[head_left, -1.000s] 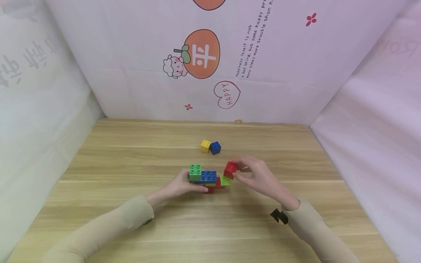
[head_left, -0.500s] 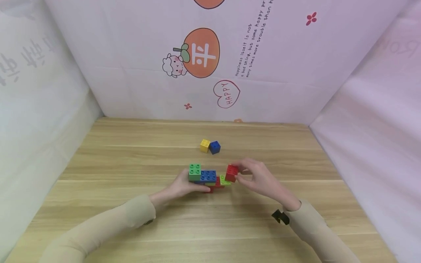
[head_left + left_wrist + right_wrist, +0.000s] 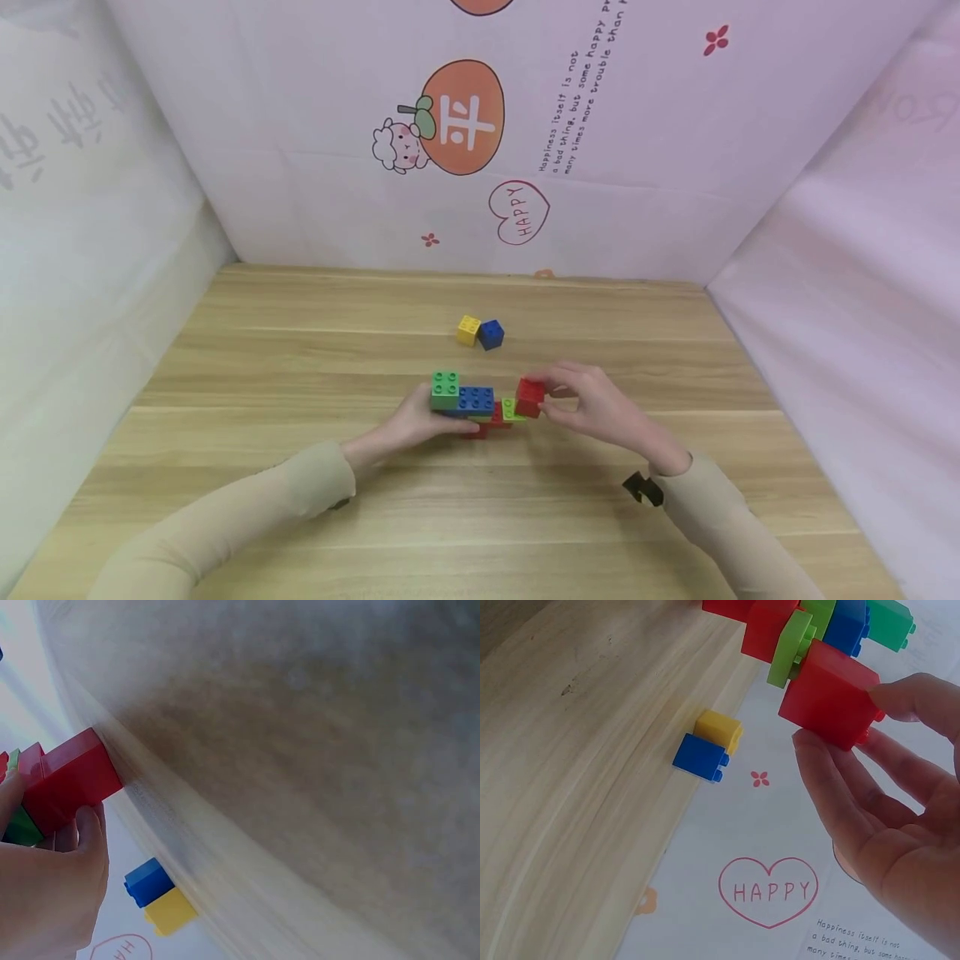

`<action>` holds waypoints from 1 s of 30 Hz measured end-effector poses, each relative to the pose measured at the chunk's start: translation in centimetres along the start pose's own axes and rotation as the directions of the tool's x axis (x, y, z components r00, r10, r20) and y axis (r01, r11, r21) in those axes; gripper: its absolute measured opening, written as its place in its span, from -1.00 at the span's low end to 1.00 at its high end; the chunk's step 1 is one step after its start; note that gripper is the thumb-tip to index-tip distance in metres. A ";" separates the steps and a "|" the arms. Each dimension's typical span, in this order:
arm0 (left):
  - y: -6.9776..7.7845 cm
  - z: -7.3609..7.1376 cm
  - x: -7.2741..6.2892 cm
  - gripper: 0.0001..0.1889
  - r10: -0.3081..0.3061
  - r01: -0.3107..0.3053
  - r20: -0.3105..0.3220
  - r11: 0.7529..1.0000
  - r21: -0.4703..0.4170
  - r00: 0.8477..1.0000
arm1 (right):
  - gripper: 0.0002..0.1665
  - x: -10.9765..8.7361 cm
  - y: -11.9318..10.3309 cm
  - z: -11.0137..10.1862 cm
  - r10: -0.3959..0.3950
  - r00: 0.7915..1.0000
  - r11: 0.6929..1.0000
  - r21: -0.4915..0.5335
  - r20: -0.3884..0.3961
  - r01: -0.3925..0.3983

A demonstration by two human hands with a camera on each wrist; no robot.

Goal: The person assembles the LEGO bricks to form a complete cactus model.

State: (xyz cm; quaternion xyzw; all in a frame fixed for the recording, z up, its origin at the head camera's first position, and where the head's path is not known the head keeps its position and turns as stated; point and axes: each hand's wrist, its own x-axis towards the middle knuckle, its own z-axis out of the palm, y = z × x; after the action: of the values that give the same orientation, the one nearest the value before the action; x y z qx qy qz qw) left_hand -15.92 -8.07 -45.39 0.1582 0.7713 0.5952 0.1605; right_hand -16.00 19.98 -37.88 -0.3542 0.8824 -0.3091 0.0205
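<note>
Item, changed: red brick [image 3: 529, 398], slightly lower, farther right and less tilted than a second ago; located at the right end of the lime plate [image 3: 509, 408], apparently touching. Whether it is pressed home cannot be told. Reading: the step in hand seems to be joining it to the block stack [image 3: 477, 409].

Right hand [image 3: 588, 404]: narrow grip, thumb and fingers pinching the red brick.

Left hand [image 3: 420, 421]: grip holding the stack's left part, thumb along the near side.

Stack: green brick [image 3: 445, 390] over the left end of a long blue brick [image 3: 480, 397]; red pieces [image 3: 497, 414] lower down.

Loose: yellow brick [image 3: 468, 331] and small blue brick [image 3: 492, 335], side by side on the surface [image 3: 300, 350], unheld.

Containers: none seen.
</note>
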 end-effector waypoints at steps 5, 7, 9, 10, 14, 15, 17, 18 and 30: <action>0.1 0.0 0.0 -0.34 0.006 -0.006 -0.005 1.000 0.023 1.000 | -0.52 0.0 0.1 -0.2 -0.004 1.000 1.000 -0.018 0.017 0.004; 0.1 0.1 0.0 -0.35 0.009 -0.009 -0.009 0.999 0.035 1.000 | -0.53 0.0 0.2 -0.2 -0.008 1.000 1.000 -0.024 0.022 0.008; 0.1 0.1 0.1 -0.35 0.013 -0.012 -0.012 0.999 0.047 1.000 | -0.52 0.0 0.0 -0.3 -0.011 0.999 1.000 -0.026 0.031 0.012; 0.1 0.1 0.1 -0.35 0.014 -0.014 -0.014 0.999 0.051 1.000 | -0.52 0.0 0.0 -0.3 -0.015 0.999 0.999 -0.028 0.035 0.016; 0.0 0.1 0.1 -0.36 0.015 -0.015 -0.016 0.999 0.050 1.000 | -0.52 0.0 -0.1 -0.4 -0.027 0.998 0.999 -0.031 0.054 0.029; 0.0 0.1 0.1 -0.36 0.013 -0.012 -0.015 0.999 0.050 1.000 | -0.52 0.0 0.0 -0.4 -0.030 0.998 0.999 -0.033 0.055 0.031; 0.0 0.1 0.0 -0.36 0.008 -0.008 -0.012 0.999 0.050 1.000 | -0.52 0.0 0.1 -0.4 -0.033 0.998 0.999 -0.035 0.058 0.035; 0.1 0.1 0.0 -0.37 0.006 -0.005 -0.011 0.999 0.050 1.000 | -0.52 0.0 0.1 -0.4 -0.034 0.998 0.999 -0.036 0.059 0.036; 0.2 0.0 -0.1 -0.37 0.020 -0.019 -0.011 0.998 0.056 1.000 | -0.52 -0.1 -0.3 0.2 -0.010 1.000 0.999 -0.037 0.013 0.010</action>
State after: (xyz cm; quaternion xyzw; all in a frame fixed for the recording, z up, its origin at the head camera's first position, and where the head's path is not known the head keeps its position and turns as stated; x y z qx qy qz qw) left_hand -15.83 -8.08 -45.17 0.1667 0.7869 0.5760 0.1456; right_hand -15.75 19.81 -37.88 -0.3608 0.8860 -0.2908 0.0180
